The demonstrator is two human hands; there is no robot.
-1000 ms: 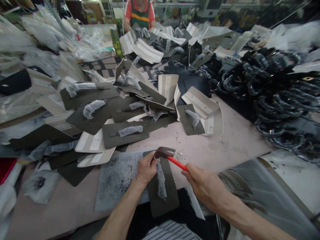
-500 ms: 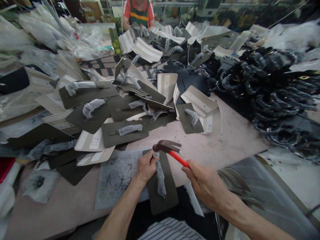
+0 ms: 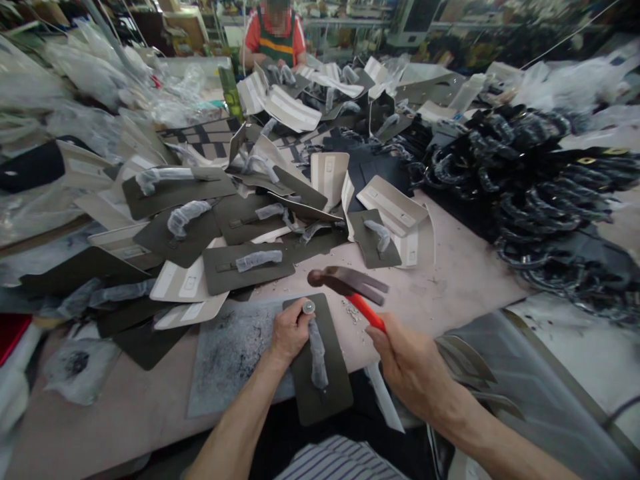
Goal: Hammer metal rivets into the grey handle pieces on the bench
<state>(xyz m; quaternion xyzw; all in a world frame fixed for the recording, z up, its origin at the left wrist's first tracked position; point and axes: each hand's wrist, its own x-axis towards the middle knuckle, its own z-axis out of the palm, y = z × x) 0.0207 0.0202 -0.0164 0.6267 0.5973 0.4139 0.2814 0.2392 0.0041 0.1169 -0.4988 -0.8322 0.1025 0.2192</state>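
My right hand (image 3: 410,367) is closed round the red handle of a hammer (image 3: 347,285), whose dark head hangs a little above the table. My left hand (image 3: 289,331) pinches a small round metal punch (image 3: 308,307) upright on a dark olive leather panel (image 3: 325,373). That panel lies at the table's near edge, partly on a worn grey pad (image 3: 235,353). A wrapped strap runs down the panel's middle. The hammer head is above and slightly right of the punch, not touching it.
A heap of similar dark and cream panels (image 3: 225,220) covers the table's left and middle. Black coiled handles (image 3: 540,187) pile up on the right. A person in an orange and green top (image 3: 274,37) works at the far end. Small white chips (image 3: 350,310) lie beside the pad.
The hammer has risen from the punch, its head now higher and further right. My left hand stays on the punch and the panel has not moved.
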